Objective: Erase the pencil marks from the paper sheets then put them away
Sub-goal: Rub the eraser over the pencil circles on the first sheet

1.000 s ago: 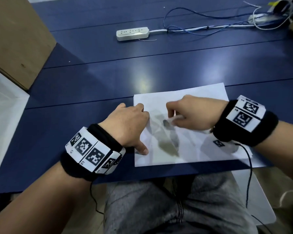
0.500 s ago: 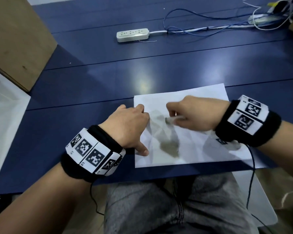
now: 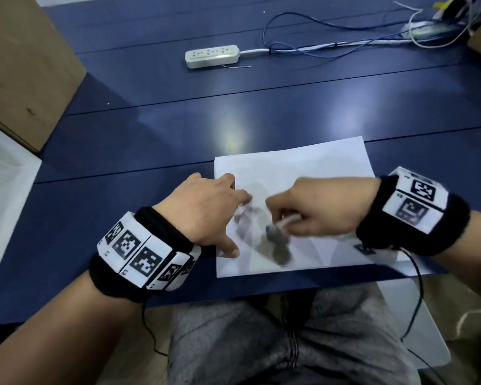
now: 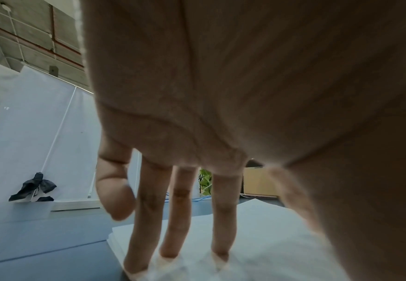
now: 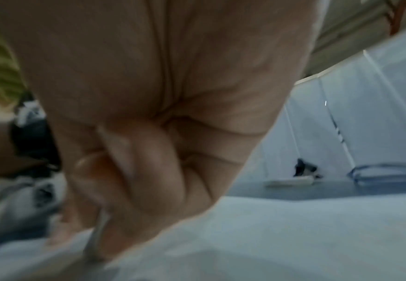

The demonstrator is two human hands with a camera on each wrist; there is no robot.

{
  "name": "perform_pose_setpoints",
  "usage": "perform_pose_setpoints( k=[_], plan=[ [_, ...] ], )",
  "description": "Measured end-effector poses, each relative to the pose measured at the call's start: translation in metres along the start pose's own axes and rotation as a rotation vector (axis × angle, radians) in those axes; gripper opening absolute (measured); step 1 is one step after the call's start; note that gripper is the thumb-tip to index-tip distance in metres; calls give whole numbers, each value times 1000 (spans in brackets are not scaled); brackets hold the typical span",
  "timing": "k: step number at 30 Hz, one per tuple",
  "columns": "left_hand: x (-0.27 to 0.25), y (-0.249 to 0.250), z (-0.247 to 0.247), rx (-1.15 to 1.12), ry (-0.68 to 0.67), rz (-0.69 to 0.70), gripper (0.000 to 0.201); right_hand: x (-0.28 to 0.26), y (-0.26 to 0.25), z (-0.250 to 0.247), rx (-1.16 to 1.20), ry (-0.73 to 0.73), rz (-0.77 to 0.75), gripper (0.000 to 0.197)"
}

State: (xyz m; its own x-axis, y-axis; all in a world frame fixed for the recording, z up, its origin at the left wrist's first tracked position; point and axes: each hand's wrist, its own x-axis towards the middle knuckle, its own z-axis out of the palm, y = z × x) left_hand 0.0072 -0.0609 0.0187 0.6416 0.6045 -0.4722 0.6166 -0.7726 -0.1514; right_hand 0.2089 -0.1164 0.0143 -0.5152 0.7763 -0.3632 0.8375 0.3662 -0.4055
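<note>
A white paper sheet (image 3: 303,168) lies on the blue table near its front edge, on top of other sheets (image 4: 269,237). My left hand (image 3: 206,215) presses straight fingers (image 4: 173,228) down on the sheet's left edge. My right hand (image 3: 314,212) is curled round a small white eraser (image 3: 286,221) and holds its tip against the paper's middle; the hand is blurred. In the right wrist view the eraser (image 5: 96,239) sticks out below the curled fingers onto the paper (image 5: 293,237). I cannot make out pencil marks among the shadows.
A white power strip (image 3: 211,56) and tangled blue and white cables (image 3: 345,40) lie at the back of the table (image 3: 122,218). A brown cardboard box (image 3: 20,68) stands at the far left, with a white surface (image 3: 3,195) beside it.
My right hand with the eraser has slid left and slightly toward me across the paper, closer to my left hand. The left hand has stayed pressed on the sheet's left edge.
</note>
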Motion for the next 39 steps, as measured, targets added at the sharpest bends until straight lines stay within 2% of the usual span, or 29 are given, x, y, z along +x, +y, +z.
perform_pose_setpoints(
  k=[2,3,7,9,11,13,14,15,17,19,21,23,25,26,27,29,31,33,35,37,39],
  plan=[
    [1,2,0,-1,-14,-10,100,-3,-7,5,45,-103,-48,12],
    [1,4,0,-5,-16,-22,101,-1,-6,4,32,-90,-48,13],
    [4,12,-3,-16,0,-75,94,12,14,-12,-44,143,137,21],
    [5,14,-3,-13,5,-88,93,11,18,-14,-82,193,173,22],
    [6,14,-3,-14,19,-91,93,3,7,-6,-69,110,79,12],
    [7,13,-1,-19,30,-89,96,-6,-8,4,1,-79,-29,11],
    [8,12,-1,-16,35,-86,96,-7,-13,6,19,-144,-42,12],
    [8,12,-1,-9,39,-84,96,-7,-14,6,17,-147,-37,12],
    [8,13,-1,2,38,-79,93,1,-5,0,-22,-18,12,14],
    [7,14,-2,7,34,-76,90,8,9,-10,-81,138,135,16],
    [6,15,-3,5,29,-79,90,9,17,-12,-118,211,176,14],
    [7,14,-3,1,27,-81,90,2,11,-6,-56,115,66,10],
    [7,14,-2,-4,19,-82,92,-7,-4,5,40,-89,-48,9],
    [6,14,-2,-6,17,-82,92,-10,-9,8,61,-154,-59,9],
    [6,14,-2,-6,15,-82,92,-10,-10,8,59,-157,-54,10],
    [6,16,-4,2,10,-79,90,-3,-3,3,6,-15,-3,13],
    [6,16,-5,12,4,-77,90,5,12,-7,-95,136,135,16],
    [6,17,-6,21,11,-75,90,7,21,-10,-140,204,196,16],
    [5,16,-6,19,22,-76,91,2,16,-5,-76,130,84,13],
    [5,16,-4,4,35,-81,92,-5,2,4,43,-67,-42,12],
    [5,18,-4,7,39,-86,94,-9,-5,9,97,-185,-53,13]
  ],
)
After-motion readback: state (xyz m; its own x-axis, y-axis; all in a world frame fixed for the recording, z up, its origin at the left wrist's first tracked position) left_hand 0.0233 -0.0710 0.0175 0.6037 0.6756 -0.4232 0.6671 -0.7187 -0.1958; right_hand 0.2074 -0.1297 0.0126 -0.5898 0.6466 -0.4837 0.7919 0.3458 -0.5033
